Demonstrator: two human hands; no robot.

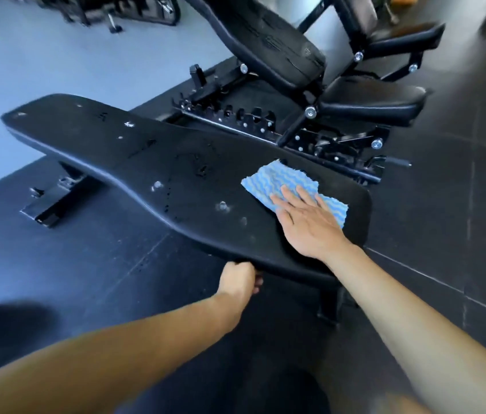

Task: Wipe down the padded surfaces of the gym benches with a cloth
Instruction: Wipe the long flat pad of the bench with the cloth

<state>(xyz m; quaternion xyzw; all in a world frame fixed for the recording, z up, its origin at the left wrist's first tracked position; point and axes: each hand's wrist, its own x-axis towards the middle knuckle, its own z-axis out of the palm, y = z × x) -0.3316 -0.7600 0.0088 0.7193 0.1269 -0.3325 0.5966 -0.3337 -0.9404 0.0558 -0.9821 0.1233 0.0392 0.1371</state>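
Observation:
A flat black padded bench [152, 162] runs from far left to near right, with wet droplets and worn pale spots on its pad. A blue-and-white wavy cloth [268, 180] lies on its wide near end. My right hand [307, 222] presses flat on the cloth with straight fingers. My left hand [238, 279] grips the pad's near lower edge, its fingers curled under the rim.
Behind stands an adjustable bench with an inclined back pad [268, 40] and a seat pad [373, 100] on a notched black frame [244, 118]. Another padded seat [406, 37] is at back right. Dark rubber mats and tiles cover the floor; grey floor lies at left.

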